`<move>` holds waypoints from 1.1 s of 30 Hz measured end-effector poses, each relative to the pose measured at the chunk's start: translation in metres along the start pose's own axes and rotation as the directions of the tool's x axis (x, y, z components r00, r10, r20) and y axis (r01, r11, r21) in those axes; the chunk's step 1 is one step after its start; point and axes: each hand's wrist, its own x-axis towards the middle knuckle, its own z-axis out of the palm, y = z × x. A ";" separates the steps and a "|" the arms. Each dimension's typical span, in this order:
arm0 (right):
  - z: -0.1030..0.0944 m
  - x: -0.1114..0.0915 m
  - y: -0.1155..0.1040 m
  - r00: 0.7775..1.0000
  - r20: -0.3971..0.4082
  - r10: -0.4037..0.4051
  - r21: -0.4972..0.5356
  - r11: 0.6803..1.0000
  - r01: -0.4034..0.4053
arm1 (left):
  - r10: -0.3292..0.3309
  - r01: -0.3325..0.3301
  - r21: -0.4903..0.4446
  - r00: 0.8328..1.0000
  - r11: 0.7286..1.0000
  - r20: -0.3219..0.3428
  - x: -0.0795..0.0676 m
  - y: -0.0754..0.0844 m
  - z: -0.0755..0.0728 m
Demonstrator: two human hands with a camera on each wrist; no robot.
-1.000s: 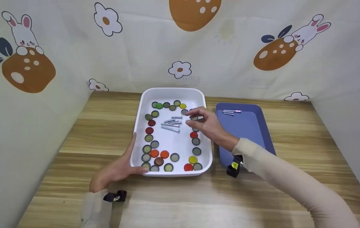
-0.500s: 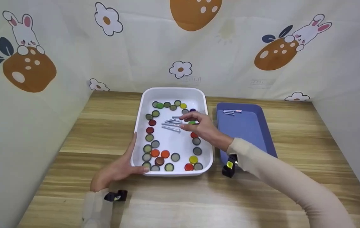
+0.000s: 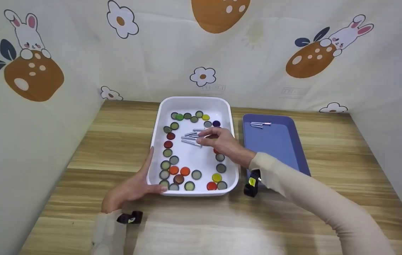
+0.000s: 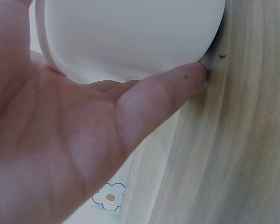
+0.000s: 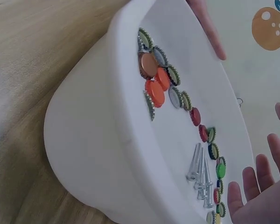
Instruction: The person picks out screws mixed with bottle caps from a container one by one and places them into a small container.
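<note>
Screws (image 3: 191, 143): bright silvery metal. Bottle caps (image 3: 185, 171): metal, crimped edges, coloured tops glossy. White tub (image 3: 198, 157): smooth plastic, soft sheen. Blue tray (image 3: 271, 141): smooth plastic, nearer matt. Tabletop (image 3: 187, 226): wood-grained, smooth, faintly glossy. Backdrop (image 3: 158, 53): printed cloth, lightly creased. Sleeve (image 3: 310, 191): matt cloth.

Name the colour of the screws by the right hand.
Silver screws, clearest in the right wrist view.
</note>
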 end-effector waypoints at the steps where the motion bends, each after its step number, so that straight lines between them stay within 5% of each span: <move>1: 0.001 0.001 0.000 1.000 0.003 0.001 -0.004 1.000 -0.001 | 0.001 -0.001 0.005 1.000 1.000 0.001 0.000 0.000 0.000; 21: 0.008 0.016 0.005 0.998 0.040 0.041 -0.048 0.998 -0.039 | -0.060 0.061 0.014 0.998 0.998 -0.006 -0.001 0.002 -0.001; 33: 0.004 0.025 0.004 0.999 0.010 0.046 -0.110 0.993 -0.045 | -0.017 0.017 0.004 1.000 1.000 -0.007 -0.001 0.000 -0.001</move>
